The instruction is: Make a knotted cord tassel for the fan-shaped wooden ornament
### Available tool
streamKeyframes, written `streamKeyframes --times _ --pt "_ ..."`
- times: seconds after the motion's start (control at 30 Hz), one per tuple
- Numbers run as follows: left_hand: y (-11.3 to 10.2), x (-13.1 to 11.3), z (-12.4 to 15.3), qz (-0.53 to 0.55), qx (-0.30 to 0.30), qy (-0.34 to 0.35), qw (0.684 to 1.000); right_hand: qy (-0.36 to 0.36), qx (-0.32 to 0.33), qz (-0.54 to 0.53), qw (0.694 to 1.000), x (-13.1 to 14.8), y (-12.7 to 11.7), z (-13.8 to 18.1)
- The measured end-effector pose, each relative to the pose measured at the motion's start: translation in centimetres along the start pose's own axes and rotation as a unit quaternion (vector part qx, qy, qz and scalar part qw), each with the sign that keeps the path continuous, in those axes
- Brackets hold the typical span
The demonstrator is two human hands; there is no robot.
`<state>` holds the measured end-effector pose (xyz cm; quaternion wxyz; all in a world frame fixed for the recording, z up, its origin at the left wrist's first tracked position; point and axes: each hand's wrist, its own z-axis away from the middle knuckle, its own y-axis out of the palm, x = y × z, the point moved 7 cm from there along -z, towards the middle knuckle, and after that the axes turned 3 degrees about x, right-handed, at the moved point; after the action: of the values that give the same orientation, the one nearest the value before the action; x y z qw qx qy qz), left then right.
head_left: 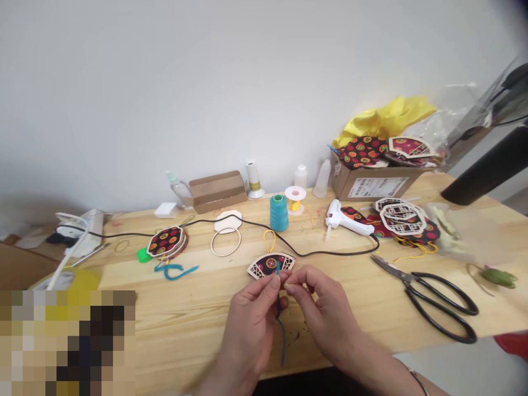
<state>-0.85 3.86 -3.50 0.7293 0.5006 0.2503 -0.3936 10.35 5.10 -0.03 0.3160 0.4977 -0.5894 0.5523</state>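
My left hand (251,319) and my right hand (319,308) meet over the front middle of the wooden table (198,308), fingertips pinched together. Between them runs a teal cord (281,335) that hangs down toward me. The cord's top end sits at the lower edge of a fan-shaped ornament (271,264) of pale wood and red-patterned dark fabric, with a yellow loop on top. Both hands grip the cord just below the ornament.
Black scissors (429,297) lie at the right. A white glue gun (346,221) with a black cable, a teal thread spool (279,212), a wooden ring (226,242), a stack of ornaments (167,242), a teal cord piece (175,270) and a cardboard box (371,181) stand behind.
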Motion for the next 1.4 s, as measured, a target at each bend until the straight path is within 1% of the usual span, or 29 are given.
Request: streamKeyframes --times 0.17,0.47,0.67,0.77,0.83,0.9,0.93,0.97,1.03,1.1,1.17,1.23,1.3,1.4 --pt "-0.1 0.1 -0.1 -0.001 0.003 -0.003 1.000 -0.003 0.002 -0.008 1.000 -0.1 0.1 0.0" --pt "-0.3 0.2 0.0 -0.003 -0.019 -0.007 1.000 0.001 0.003 -0.017 1.000 0.0 0.0 0.0" --pt "-0.3 0.2 0.1 -0.002 -0.008 -0.002 1.000 0.006 -0.007 -0.010 1.000 0.0 0.2 0.2" --pt "-0.3 0.1 0.0 -0.008 -0.011 0.004 1.000 -0.024 -0.020 -0.003 1.000 0.5 -0.3 0.1" --pt "-0.5 -0.1 0.0 -0.022 -0.022 0.016 0.999 -0.066 -0.052 0.005 0.996 1.1 -1.3 0.1" --pt "-0.7 -0.3 0.1 -0.051 -0.031 0.034 0.998 -0.075 -0.078 0.010 0.994 1.3 -2.3 -0.2" --pt "-0.7 -0.4 0.1 -0.070 -0.032 0.044 0.996 -0.057 -0.072 0.003 0.996 1.1 -2.6 -0.5" --pt "-0.7 -0.4 0.2 -0.089 -0.028 0.053 0.994 -0.026 -0.051 -0.016 0.998 0.7 -2.6 -0.8" --pt "-0.5 -0.5 0.3 -0.121 -0.013 0.067 0.990 0.057 0.023 -0.096 0.994 -0.3 -1.9 -1.3" --pt "-0.1 -0.6 0.4 -0.145 0.001 0.074 0.987 0.125 0.079 -0.187 0.971 -0.9 -1.1 -1.4" --pt "0.2 -0.7 0.5 -0.173 0.012 0.077 0.982 0.160 0.093 -0.243 0.952 -1.1 -0.7 -1.3" --pt "0.6 -0.9 0.5 -0.204 0.028 0.080 0.975 0.164 0.086 -0.266 0.946 -1.0 -0.7 -1.4" --pt "0.8 -1.1 0.6 -0.237 0.039 0.089 0.967 0.150 0.088 -0.282 0.944 -0.7 -0.7 -1.4" --pt "0.8 -1.6 0.6 -0.293 0.040 0.122 0.948 0.117 0.082 -0.266 0.953 -0.1 -1.0 -1.6"
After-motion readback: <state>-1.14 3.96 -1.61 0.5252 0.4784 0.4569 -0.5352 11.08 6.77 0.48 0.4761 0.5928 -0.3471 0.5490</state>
